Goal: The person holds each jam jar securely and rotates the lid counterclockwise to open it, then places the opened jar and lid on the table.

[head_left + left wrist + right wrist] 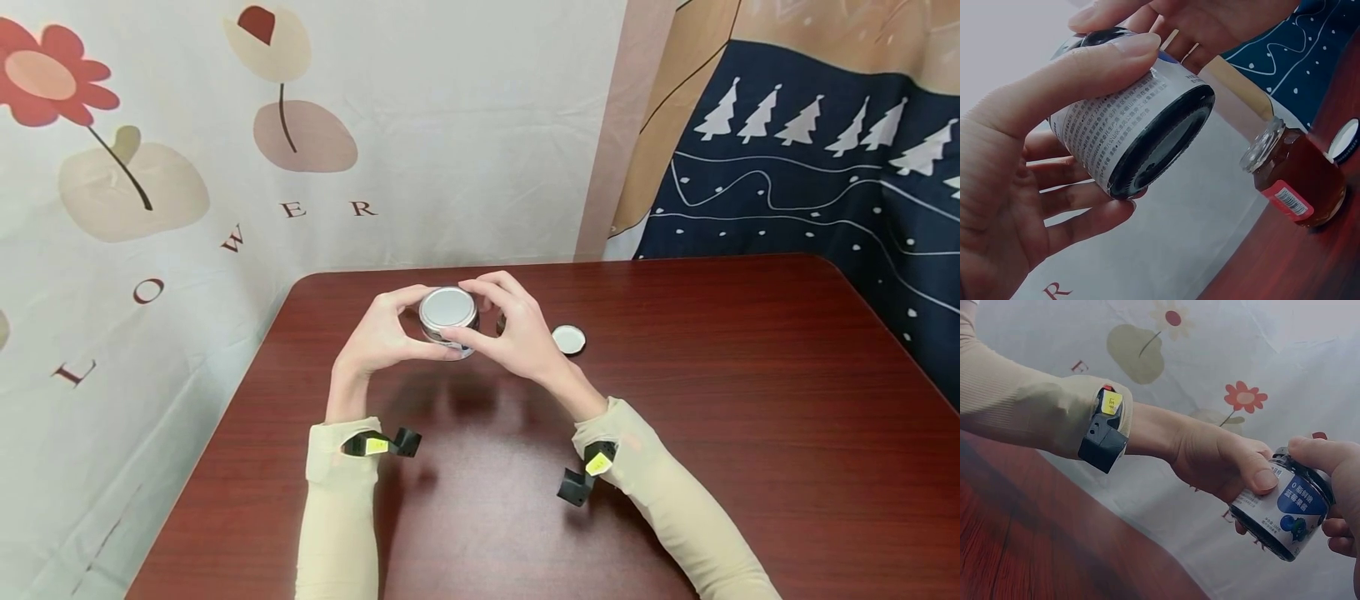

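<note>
A labelled glass jar with dark contents (1294, 515) and a silver lid (448, 307) is held above the table between both hands. The left hand (382, 333) grips its body from the left, thumb across the label in the left wrist view. From the right, the right hand (517, 329) pinches around the lid with thumb and fingers. The blue part of the label, with blueberries on it, faces the right wrist view. The lid sits on the jar; whether it is tight cannot be told.
An open jar of reddish-brown contents (1304, 181) with a red label stands on the table behind the right hand. Beside it, a loose round lid (569, 340) lies with its white inside up. The dark red table (675, 417) reaches back to a patterned cloth (480, 167).
</note>
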Demonstrator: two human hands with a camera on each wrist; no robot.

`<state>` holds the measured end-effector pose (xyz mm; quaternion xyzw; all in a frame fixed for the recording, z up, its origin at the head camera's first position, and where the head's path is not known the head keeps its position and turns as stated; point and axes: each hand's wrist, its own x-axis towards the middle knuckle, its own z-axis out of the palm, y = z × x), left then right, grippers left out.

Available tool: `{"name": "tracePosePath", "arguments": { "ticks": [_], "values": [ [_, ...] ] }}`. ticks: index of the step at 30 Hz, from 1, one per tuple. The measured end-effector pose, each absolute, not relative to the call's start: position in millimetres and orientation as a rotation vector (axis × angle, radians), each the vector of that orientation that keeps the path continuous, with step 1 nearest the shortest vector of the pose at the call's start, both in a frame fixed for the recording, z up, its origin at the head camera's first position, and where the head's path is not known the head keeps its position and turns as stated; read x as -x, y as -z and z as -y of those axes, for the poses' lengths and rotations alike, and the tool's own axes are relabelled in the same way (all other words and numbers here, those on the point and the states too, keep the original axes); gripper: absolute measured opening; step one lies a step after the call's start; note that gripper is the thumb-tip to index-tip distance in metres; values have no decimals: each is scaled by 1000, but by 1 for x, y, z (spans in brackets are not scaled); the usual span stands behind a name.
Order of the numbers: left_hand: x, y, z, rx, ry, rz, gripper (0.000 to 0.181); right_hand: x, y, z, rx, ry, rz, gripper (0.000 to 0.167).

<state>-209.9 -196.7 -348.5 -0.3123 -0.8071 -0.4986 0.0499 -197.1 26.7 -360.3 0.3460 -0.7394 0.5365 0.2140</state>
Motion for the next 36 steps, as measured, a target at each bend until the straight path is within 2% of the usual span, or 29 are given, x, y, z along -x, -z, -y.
{"name": "tracePosePath", "arguments": {
  "ticks": [12,36],
  "values": [
    [208,346,187,943,1493,2465,64,195,359,-36,-959,-1460,2039,52],
    [204,349,167,1019,1536,2377,59,186,356,-54,-933,-1422,2012,52]
  ]
}}
